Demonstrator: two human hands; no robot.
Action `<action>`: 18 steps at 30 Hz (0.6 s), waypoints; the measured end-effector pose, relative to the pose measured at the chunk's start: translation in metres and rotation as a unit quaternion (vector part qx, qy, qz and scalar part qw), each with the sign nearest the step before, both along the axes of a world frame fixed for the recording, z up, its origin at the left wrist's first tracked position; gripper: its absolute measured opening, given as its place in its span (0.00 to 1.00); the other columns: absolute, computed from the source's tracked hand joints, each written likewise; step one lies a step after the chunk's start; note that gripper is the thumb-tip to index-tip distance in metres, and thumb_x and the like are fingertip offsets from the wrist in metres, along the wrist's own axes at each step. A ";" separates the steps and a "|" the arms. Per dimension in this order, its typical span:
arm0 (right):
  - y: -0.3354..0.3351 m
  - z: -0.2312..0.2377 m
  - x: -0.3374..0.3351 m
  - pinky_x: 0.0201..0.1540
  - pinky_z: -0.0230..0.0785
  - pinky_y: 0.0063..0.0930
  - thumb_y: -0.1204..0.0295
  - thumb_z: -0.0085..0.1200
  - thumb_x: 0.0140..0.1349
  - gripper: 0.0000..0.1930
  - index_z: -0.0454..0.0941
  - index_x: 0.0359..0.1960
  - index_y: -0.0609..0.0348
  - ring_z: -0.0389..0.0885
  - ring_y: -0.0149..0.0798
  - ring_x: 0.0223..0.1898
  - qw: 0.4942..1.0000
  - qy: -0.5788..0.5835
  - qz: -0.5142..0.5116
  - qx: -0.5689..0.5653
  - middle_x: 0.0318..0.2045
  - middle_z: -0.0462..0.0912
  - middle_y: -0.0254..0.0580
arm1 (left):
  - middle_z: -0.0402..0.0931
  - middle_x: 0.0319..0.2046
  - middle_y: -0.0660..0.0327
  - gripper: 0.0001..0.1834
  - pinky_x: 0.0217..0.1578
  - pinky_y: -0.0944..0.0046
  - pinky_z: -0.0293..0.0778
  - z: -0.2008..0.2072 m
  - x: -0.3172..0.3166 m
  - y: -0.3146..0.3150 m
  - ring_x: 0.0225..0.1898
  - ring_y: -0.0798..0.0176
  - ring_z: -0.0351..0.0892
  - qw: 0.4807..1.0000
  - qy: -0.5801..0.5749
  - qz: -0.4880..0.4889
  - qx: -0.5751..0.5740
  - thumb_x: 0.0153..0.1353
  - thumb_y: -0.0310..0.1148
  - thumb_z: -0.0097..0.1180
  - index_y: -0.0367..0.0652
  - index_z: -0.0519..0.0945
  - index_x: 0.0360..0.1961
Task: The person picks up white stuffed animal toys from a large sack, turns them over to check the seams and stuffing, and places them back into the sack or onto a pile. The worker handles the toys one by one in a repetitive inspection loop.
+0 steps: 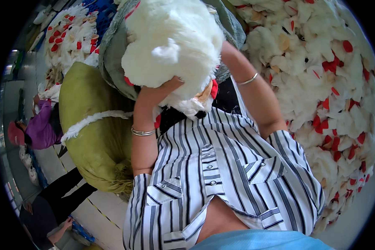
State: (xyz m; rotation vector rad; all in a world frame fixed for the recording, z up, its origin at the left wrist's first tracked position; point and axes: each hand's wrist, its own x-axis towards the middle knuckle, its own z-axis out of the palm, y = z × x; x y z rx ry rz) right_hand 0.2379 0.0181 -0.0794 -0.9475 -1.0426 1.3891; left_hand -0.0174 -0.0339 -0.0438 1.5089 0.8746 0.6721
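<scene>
The left hand (156, 92) cups the underside of a big armful of white plush chicken toys (173, 46), fingers pressed into the fur at about seven o'clock of the bundle. The right hand is hidden behind the plush, so I cannot tell its grip. The bundle sits high at the mouth of a grey sack (112, 54), at twelve o'clock from the striped shirt (221, 175). Held only from below, a toy could likely slide off toward the green sack (91, 125) at nine o'clock, or topple onto the heap of plush chickens (321, 83) at three o'clock.
</scene>
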 end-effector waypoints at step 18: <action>-0.002 0.050 0.095 0.39 0.74 0.23 0.53 0.56 0.64 0.22 0.78 0.43 0.63 0.81 0.32 0.35 0.949 -0.183 -0.182 0.182 0.32 0.81 0.37 | 0.81 0.42 0.68 0.19 0.32 0.75 0.71 -0.020 -0.023 0.032 0.40 0.76 0.78 0.994 0.045 0.080 -0.053 0.66 0.41 0.56 0.41 0.77 0.53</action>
